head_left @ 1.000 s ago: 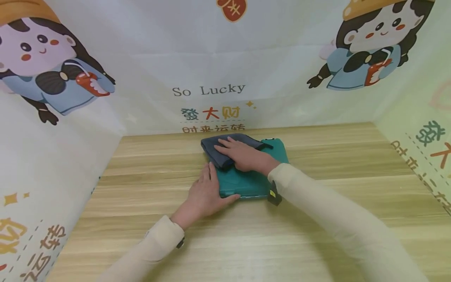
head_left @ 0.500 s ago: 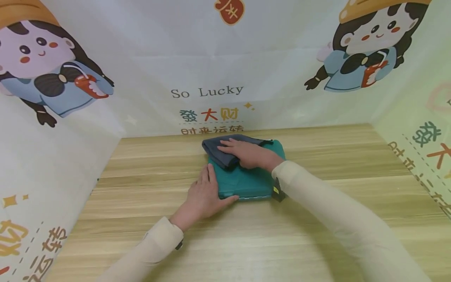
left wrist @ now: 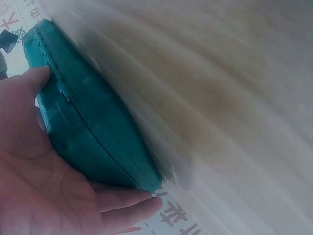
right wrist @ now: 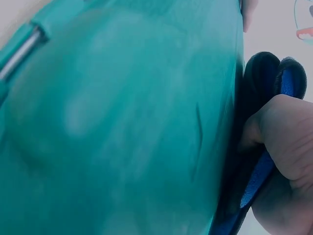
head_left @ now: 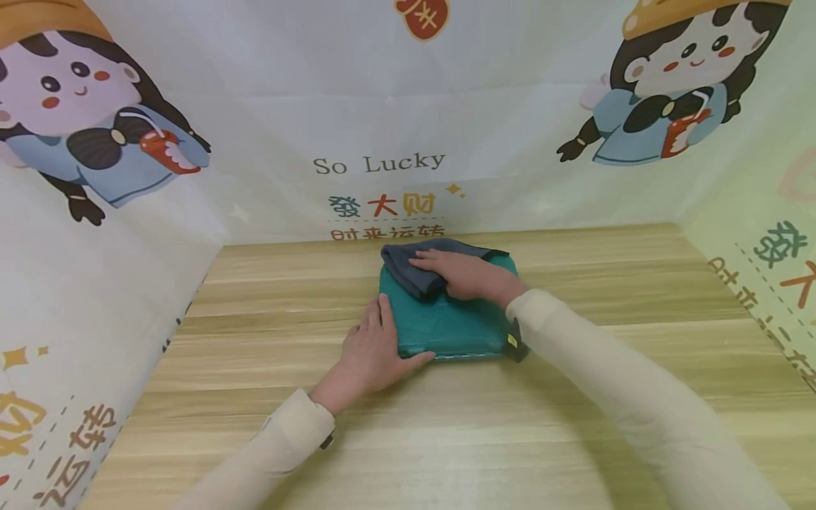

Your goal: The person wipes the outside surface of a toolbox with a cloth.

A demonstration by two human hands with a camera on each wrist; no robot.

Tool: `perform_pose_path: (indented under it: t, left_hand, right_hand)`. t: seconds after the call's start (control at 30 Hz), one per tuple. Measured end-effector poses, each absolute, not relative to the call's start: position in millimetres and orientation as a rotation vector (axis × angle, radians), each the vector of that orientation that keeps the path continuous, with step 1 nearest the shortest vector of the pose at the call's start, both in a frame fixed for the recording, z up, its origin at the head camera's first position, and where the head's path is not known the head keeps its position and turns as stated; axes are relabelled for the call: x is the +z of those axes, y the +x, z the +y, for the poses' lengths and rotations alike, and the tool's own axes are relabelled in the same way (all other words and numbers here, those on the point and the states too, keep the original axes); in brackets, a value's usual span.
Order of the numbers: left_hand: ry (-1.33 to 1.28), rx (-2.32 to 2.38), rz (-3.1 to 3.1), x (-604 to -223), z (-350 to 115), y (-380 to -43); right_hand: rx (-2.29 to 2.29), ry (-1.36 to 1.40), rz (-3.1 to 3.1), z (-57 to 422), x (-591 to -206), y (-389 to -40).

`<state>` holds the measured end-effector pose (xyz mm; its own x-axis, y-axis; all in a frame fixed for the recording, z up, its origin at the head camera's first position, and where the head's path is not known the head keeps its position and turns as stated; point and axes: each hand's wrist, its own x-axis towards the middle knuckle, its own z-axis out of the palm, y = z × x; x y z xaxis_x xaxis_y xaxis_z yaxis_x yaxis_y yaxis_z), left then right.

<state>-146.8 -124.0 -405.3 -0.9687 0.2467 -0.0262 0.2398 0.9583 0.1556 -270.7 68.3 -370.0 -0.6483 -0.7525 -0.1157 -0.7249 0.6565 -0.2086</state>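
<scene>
A teal plastic case [head_left: 440, 329] with a hinge-like seam along its near edge lies on the wooden tabletop. My left hand [head_left: 370, 350] rests against its near left corner, fingers straight along the left side and thumb along the front edge; the left wrist view shows the palm facing the case's side [left wrist: 98, 117]. On top, my right hand [head_left: 462, 275] holds a folded dark grey-blue cloth [head_left: 401, 268] against the far part of the lid. In the right wrist view the thumb bends over the cloth [right wrist: 257, 178], whose inner face is bright blue.
The wooden table [head_left: 255, 340] meets a printed backdrop [head_left: 287, 120] just behind the case, with more printed sheeting at both sides. A black wrist device [head_left: 518, 347] with a yellow mark hangs under the right sleeve [head_left: 612, 382], beside the case's right corner.
My right hand and the cloth have slid rightward over the lid, uncovering its far left corner. The left hand and the case have stayed in place.
</scene>
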Motion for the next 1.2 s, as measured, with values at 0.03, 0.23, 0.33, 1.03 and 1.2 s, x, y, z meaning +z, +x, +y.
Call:
perform_pose_path:
  t: [0.03,0.23,0.33,1.03,1.2]
  left_hand:
    - [0.38,0.233,3.065,-405.3,-124.1,-146.8]
    - [0.376,0.218,3.084,-405.7,-124.8,-147.5]
    - [0.38,0.218,3.083,-405.5,-124.4,-148.1]
    - [0.375,0.188,3.076,-404.3,-121.4,-147.2]
    - [0.358,0.204,3.064,-405.2,-121.9,-146.8]
  right_hand:
    - [-0.214,-1.204,2.684,69.8,-369.8,-271.1]
    - [-0.144,-1.241,2.712,78.8,-369.1,-275.6]
    - [-0.048,-1.266,2.731,83.1,-369.7,-278.7]
    - [0.035,-1.364,2.781,108.1,-369.0,-284.7]
    - [0.015,-1.34,2.797,121.6,-369.7,-286.1]
